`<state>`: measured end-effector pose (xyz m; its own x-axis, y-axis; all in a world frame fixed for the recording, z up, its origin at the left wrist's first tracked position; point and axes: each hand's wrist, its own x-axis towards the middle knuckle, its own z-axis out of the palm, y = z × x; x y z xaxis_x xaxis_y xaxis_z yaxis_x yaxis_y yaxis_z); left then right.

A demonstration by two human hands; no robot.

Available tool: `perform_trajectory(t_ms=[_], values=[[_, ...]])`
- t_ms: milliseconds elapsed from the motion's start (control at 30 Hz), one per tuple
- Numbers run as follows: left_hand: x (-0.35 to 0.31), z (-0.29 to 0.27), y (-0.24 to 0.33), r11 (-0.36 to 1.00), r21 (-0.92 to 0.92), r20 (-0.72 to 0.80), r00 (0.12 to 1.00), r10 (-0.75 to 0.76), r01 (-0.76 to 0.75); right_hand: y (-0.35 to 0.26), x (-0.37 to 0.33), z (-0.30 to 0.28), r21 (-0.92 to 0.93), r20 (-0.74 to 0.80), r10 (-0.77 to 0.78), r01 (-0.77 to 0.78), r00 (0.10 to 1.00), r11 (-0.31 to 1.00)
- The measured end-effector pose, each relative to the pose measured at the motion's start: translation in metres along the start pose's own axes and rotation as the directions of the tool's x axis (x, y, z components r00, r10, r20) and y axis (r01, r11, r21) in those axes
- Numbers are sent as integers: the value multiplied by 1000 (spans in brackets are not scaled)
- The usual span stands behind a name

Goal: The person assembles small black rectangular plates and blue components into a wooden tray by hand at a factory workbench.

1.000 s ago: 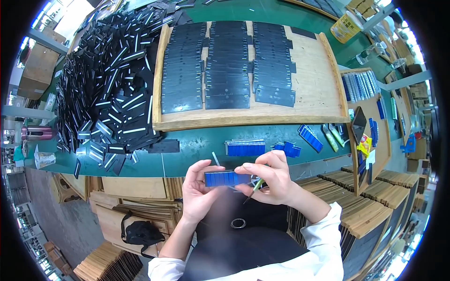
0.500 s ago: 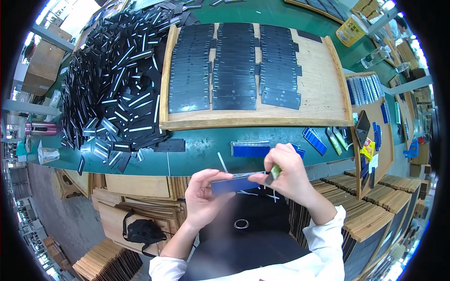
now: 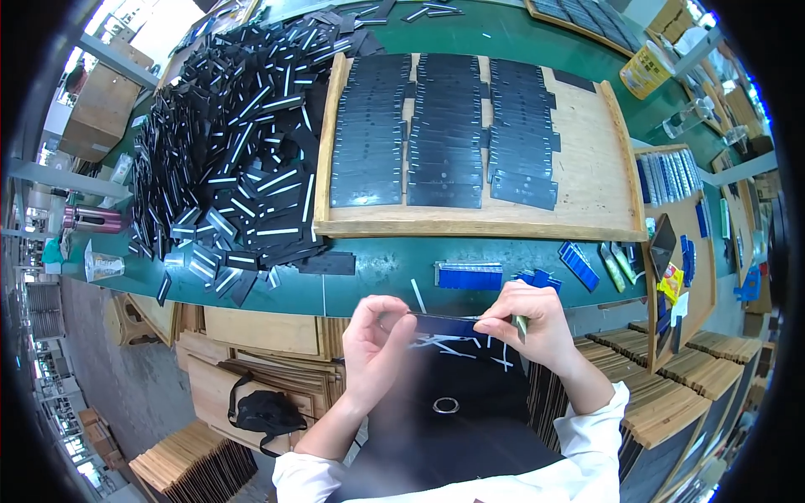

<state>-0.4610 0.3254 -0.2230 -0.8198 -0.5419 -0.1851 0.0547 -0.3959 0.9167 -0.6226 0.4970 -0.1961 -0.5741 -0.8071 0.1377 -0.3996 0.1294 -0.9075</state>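
A narrow dark blue plate [image 3: 446, 325] is held level over my lap, seen almost edge-on. My left hand [image 3: 376, 348] pinches its left end between thumb and fingers. At the other end, the thumb and fingertips of my right hand [image 3: 541, 323] close on the plate. A small green-handled tool [image 3: 521, 325] is tucked in that same hand; its working end is hidden. Thin white strips [image 3: 461, 344] lie on the dark apron below the plate. Just beyond my hands, a row of blue plates [image 3: 468, 277] rests on the green table, with more blue plates [image 3: 579, 266] to the right.
A wooden tray [image 3: 486, 228] bears three columns of overlapping black plates. Left of it spreads a large heap of black pieces [image 3: 243, 159] with white strips. Two green-handled tools [image 3: 619, 267] lie at the right. Stacked wooden boards [image 3: 662, 402] stand beside me.
The blue plate has tipped from showing its broad face to nearly edge-on. The view has shifted slightly, so the table appears farther right and lower. Both hands still grip the plate.
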Motion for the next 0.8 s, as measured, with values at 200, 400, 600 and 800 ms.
perform_trajectory(t_ms=[200,400,600,800], values=[[7,-4,3,986,-110,59,991,-118,124,-3,1,-2,-39,-2,-14,14,1000,999],[7,11,5,955,-114,206,947,-248,275,-7,4,-1,5,37,55,-56,998,998],[13,20,19,942,193,242,917,-316,274,-11,8,-5,36,100,98,-102,990,994],[18,27,35,886,434,199,976,85,-166,-13,15,-9,136,74,180,-188,981,973]])
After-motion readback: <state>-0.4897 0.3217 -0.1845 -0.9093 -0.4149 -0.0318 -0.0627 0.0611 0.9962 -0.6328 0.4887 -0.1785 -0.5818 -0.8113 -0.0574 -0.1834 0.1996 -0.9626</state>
